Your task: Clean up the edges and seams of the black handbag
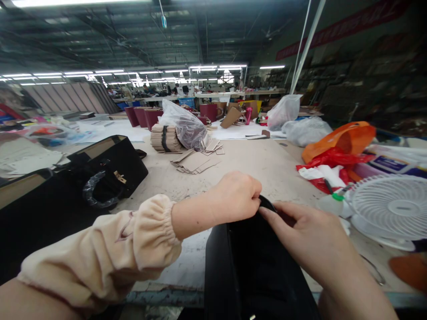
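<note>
A black bag [247,262] stands upright at the table's near edge, right in front of me. My left hand [238,195], in a beige elastic-cuffed sleeve, is closed in a fist on the bag's top rim. My right hand [303,235] grips the same rim from the right, fingers curled over and into the opening. The two hands almost touch at the rim's far end. What is inside the bag is too dark to see.
A finished black handbag [110,173] with a wrapped handle lies at the left. Cardboard pieces [195,162] and a bundled stack [163,138] sit mid-table beside a plastic bag [185,124]. At the right lie a white fan [390,209], an orange bag [340,140] and red plastic.
</note>
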`<action>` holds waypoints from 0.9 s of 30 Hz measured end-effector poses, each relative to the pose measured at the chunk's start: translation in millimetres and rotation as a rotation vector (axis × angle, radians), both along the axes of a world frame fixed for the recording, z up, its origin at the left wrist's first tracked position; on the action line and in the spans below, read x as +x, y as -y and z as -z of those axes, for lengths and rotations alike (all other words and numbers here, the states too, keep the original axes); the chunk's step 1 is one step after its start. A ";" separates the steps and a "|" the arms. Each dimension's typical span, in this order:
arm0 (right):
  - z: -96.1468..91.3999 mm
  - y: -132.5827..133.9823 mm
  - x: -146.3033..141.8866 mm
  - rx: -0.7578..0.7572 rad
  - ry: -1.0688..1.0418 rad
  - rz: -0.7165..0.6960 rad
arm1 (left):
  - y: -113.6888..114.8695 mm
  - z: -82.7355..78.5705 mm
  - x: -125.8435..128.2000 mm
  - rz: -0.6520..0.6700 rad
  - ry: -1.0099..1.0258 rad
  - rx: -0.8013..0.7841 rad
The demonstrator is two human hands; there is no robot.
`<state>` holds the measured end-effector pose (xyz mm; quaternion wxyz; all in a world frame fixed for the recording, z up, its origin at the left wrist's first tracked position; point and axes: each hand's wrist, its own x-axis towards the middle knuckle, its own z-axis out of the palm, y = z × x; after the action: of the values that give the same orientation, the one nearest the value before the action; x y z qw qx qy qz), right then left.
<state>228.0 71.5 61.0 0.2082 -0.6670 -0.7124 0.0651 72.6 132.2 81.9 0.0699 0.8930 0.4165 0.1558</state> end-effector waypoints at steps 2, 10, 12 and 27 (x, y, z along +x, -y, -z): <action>0.7 -1.8 -0.6 0.019 0.029 -0.010 | 0.2 0.6 0.1 -0.001 -0.007 0.004; -0.7 -9.4 -0.2 0.030 0.185 0.012 | 0.9 4.4 1.6 -0.009 0.025 0.004; 0.0 -11.3 1.4 0.038 0.192 0.002 | 1.6 4.2 1.8 -0.016 0.048 -0.045; 3.6 -10.4 3.2 0.065 0.157 0.028 | 23.1 -14.8 -34.0 -0.057 -0.046 -0.264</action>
<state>231.2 81.8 57.4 0.1741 -0.6728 -0.7189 -0.0133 38.5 109.0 96.7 0.1726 0.8672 0.4600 0.0813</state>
